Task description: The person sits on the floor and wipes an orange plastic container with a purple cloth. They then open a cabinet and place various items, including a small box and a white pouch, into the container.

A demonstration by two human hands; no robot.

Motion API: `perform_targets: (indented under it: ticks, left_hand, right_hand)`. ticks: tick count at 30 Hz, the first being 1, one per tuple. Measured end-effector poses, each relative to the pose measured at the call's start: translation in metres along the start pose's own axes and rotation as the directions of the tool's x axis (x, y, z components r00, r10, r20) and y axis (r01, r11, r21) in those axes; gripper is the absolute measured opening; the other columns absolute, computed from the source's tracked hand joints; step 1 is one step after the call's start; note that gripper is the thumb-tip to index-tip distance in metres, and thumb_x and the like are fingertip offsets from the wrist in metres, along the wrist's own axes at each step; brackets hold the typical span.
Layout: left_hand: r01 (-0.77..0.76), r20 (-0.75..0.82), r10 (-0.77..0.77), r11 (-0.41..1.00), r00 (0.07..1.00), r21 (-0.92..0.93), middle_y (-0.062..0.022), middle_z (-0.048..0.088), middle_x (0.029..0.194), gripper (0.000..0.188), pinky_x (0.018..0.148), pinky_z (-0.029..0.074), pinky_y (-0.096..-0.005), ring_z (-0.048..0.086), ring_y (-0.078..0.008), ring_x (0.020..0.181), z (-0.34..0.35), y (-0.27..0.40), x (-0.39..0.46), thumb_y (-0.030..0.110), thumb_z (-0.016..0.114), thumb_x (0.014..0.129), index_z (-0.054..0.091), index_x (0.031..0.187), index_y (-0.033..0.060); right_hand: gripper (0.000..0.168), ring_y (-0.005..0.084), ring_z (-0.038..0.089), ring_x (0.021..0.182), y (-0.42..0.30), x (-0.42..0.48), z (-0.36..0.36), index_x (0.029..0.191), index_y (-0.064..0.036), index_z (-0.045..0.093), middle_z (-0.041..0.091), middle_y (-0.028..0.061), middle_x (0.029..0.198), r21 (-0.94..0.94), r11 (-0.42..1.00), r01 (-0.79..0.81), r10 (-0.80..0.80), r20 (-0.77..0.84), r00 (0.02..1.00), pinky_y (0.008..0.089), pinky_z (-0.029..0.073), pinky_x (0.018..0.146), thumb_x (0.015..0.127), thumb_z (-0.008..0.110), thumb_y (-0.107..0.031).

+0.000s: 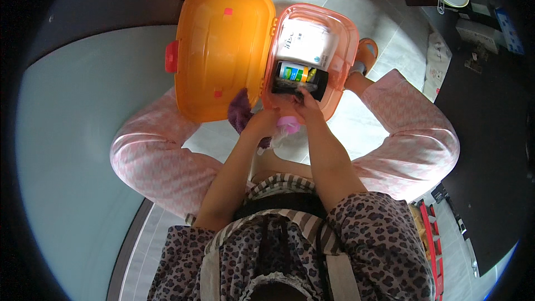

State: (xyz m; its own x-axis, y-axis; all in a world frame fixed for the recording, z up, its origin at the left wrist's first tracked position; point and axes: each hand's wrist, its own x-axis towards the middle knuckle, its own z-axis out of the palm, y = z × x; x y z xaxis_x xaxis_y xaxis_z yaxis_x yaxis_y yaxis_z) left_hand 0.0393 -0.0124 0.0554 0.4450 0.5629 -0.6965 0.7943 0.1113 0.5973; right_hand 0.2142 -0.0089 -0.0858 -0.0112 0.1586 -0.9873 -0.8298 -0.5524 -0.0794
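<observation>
An orange plastic storage box [342, 50] stands before me with its yellow-orange lid [225, 50] swung open to the left. My left hand [265, 120], at the near edge of the box, grips a purple cloth [239, 110] that hangs out on both sides of it. My right hand [308, 103] reaches over the near rim, its fingers by a black tray [299, 88]; whether they hold anything is hidden. In the tray lies a white, green and blue container [292, 72] with a yellow band. Below and between my hands is a pink round cap [288, 124] with clear plastic beneath.
A white printed packet [307, 43] fills the far part of the box. My spread legs flank it, with an orange slipper [368, 54] to the right. Dark furniture [485, 133] runs along the right, a pale panel [83, 142] along the left. A red rack [430, 242] stands lower right.
</observation>
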Motion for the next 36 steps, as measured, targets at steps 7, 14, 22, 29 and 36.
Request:
perform_targets:
  ticks: [7, 14, 22, 29, 36]
  left_hand:
    - [-0.127, -0.101, 0.122, 0.991, 0.987, -0.044, -0.0209, 0.062, 0.082, 0.041, 0.069, 0.049, -0.0432, 0.061, -0.0369, 0.079, 0.023, -0.018, 0.008, 0.031, 0.067, 0.068, 0.059, 0.094, 0.0001]
    - [-0.088, -0.125, 0.085, 0.996, 0.989, -0.020, -0.0201, 0.063, 0.081, 0.036, 0.068, 0.049, -0.0433, 0.061, -0.0365, 0.078, 0.008, -0.002, -0.001, 0.031, 0.067, 0.066, 0.063, 0.086, 0.0016]
    - [-0.077, -0.100, 0.078, 0.997, 0.992, 0.008, -0.0191, 0.063, 0.081, 0.036, 0.067, 0.050, -0.0423, 0.062, -0.0344, 0.075, 0.026, -0.016, 0.006, 0.024, 0.068, 0.058, 0.063, 0.085, 0.0012]
    - [-0.081, -0.010, 0.082, 0.993, 0.997, 0.086, -0.0173, 0.064, 0.082, 0.031, 0.067, 0.051, -0.0415, 0.063, -0.0331, 0.077, 0.017, -0.011, 0.009, 0.016, 0.067, 0.054, 0.066, 0.083, 0.0045]
    - [0.019, -0.017, -0.017, 0.993, 1.000, 0.114, -0.0176, 0.064, 0.083, 0.026, 0.069, 0.050, -0.0425, 0.062, -0.0331, 0.081, -0.014, 0.012, -0.012, 0.015, 0.065, 0.059, 0.066, 0.083, 0.0050]
  right_hand:
    - [0.020, 0.0242, 0.057, 0.080, -0.008, -0.028, 0.007, 0.093, -0.004, 0.060, 0.060, 0.0089, 0.086, -0.605, 0.795, -0.034, 0.194, 0.201, 0.960, 0.0319, 0.047, 0.071, 0.078, 0.063, -0.018]
    - [0.026, 0.0274, 0.061, 0.088, 0.006, 0.026, -0.005, 0.097, -0.004, 0.065, 0.063, 0.0177, 0.095, -0.668, -0.645, 0.372, 0.001, 0.485, 0.874, 0.0352, 0.047, 0.077, 0.078, 0.056, -0.020]
    - [0.029, 0.0285, 0.061, 0.089, -0.016, -0.027, 0.039, 0.098, -0.008, 0.065, 0.063, 0.0164, 0.098, -0.569, -0.755, 0.324, 0.137, 0.346, 0.928, 0.0358, 0.048, 0.077, 0.078, 0.054, -0.026]
    - [0.030, 0.0283, 0.061, 0.089, -0.042, -0.111, 0.052, 0.099, -0.014, 0.066, 0.063, 0.0128, 0.100, -0.414, -0.783, 0.464, 0.357, 0.311, 0.881, 0.0355, 0.048, 0.077, 0.079, 0.053, -0.032]
    - [0.024, 0.0260, 0.062, 0.083, -0.058, -0.132, 0.033, 0.089, -0.017, 0.068, 0.066, 0.0068, 0.089, -0.353, -0.708, 0.612, 0.434, 0.466, 0.771, 0.0344, 0.050, 0.073, 0.075, 0.058, -0.033]
